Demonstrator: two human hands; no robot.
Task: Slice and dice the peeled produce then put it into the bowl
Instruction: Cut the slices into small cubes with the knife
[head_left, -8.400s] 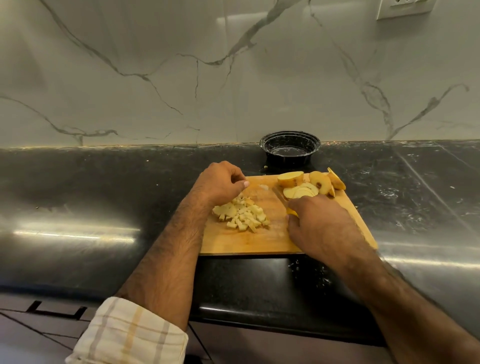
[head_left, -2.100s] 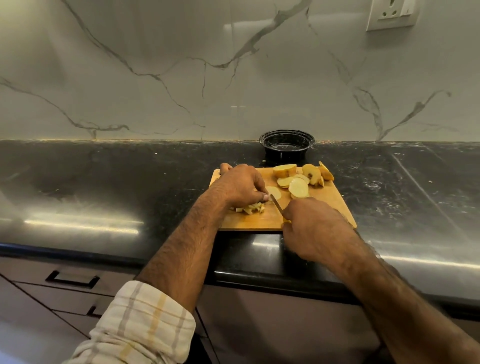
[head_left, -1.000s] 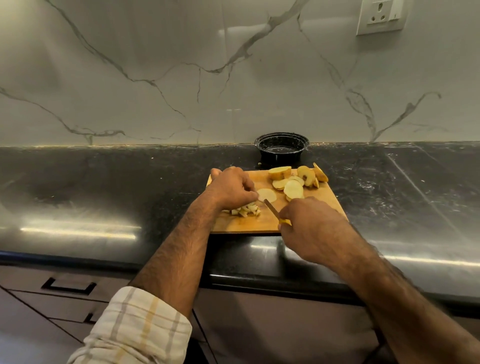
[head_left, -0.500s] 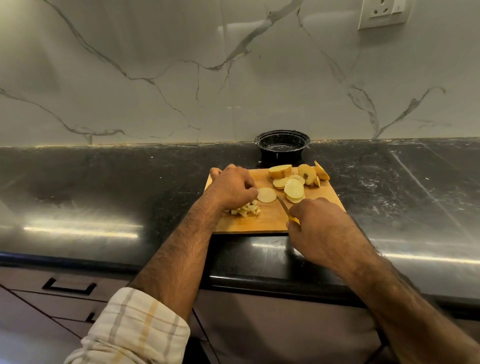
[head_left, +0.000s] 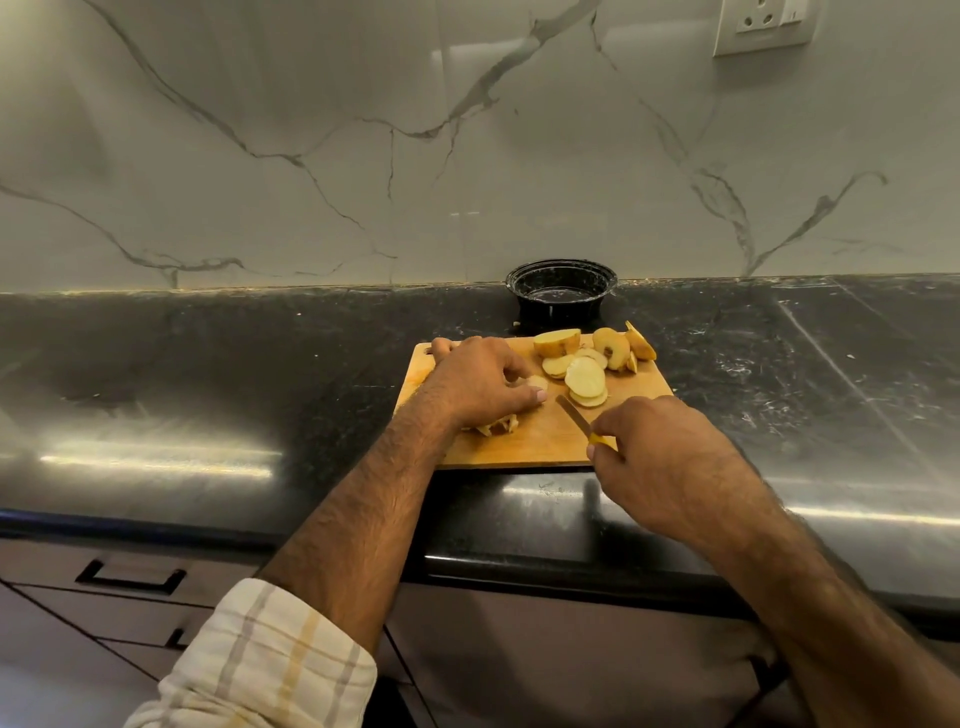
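Left hand (head_left: 480, 382) curled over one pale slice (head_left: 537, 383), hiding most of the diced pile (head_left: 496, 427). Right hand (head_left: 660, 467) gripping yellow-handled knife (head_left: 574, 415), handle mostly covered. Round slices (head_left: 584, 376) heaped at far right of wooden board (head_left: 530, 447). Black bowl (head_left: 561, 291) at counter (head_left: 260, 364) back edge.

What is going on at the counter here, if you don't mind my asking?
A person is dicing peeled produce on a wooden cutting board. The left hand pinches a slice, while the right hand holds a yellow-handled knife beside it. More slices wait behind, and diced pieces lie under the left hand. The black bowl holds no produce.
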